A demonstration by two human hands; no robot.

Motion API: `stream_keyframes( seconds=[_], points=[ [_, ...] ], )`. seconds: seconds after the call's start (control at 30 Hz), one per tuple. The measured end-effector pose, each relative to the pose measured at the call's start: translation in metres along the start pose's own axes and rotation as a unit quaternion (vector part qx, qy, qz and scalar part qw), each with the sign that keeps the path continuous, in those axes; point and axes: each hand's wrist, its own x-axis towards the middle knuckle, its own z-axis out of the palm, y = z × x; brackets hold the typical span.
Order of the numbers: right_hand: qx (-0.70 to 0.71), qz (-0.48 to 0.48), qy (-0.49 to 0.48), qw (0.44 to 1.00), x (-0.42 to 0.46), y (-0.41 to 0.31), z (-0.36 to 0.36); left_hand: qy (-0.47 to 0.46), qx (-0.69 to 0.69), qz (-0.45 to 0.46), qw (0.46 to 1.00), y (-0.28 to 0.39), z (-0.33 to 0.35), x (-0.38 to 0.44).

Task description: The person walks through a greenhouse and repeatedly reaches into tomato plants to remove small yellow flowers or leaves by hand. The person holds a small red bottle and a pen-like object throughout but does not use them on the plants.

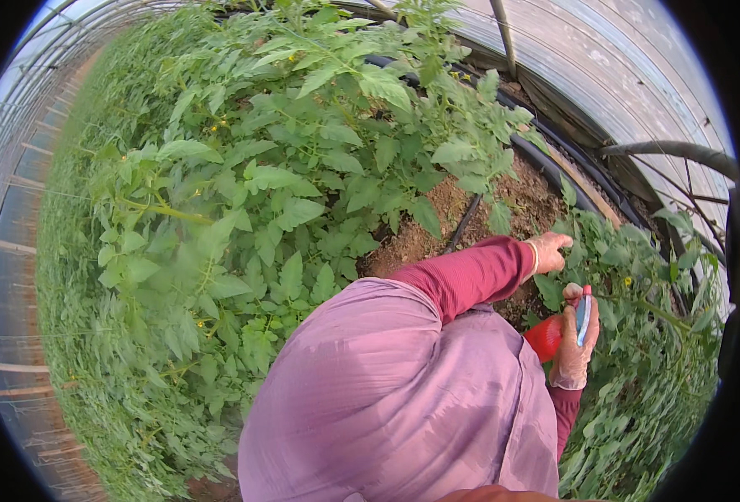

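Note:
My right hand [578, 345], in a thin clear glove, grips a spray bottle [544, 339] with a red body and a blue-and-red trigger head. The bottle is beside leafy tomato plants [646, 307] at the right. Just above it in the picture, my left hand [549, 252], also gloved, reaches to the edge of the same foliage. Its fingertips meet the leaves there, and whether they hold a stem or leaf is unclear. Both arms wear dark pink sleeves, and a mauve garment covers my body. A small yellow flower [627, 282] shows among the leaves near the bottle.
Dense tomato plants [269, 188] fill the left and centre. Brown soil [420, 235] with a thin black hose [464, 223] shows between the rows. Thick black pipes [555, 172] run along the greenhouse's plastic wall [596, 69], with a curved frame pole [671, 149] at the right.

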Motion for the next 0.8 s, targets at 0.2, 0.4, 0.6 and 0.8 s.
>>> stream_keyframes(
  seconds=[0.2, 0.4, 0.6, 0.8],
  points=[
    [-0.039, -0.036, -0.022, 0.998, 0.027, -0.018, 0.054, -0.056, 0.024, -0.028, 0.998, -0.112, -0.051, -0.028],
    [-0.055, -0.044, -0.098, 0.993, 0.063, -0.008, 0.101, 0.067, -0.221, -0.152, 0.961, -0.122, -0.170, -0.149],
    [-0.033, -0.046, -0.231, 0.971, 0.094, -0.029, 0.166, 0.559, -0.145, 0.191, 0.794, -0.049, -0.346, -0.240],
    [-0.060, -0.109, -0.291, 0.949, 0.101, -0.057, 0.219, 0.438, 0.448, -0.113, 0.771, 0.026, -0.466, -0.258]
  ],
)
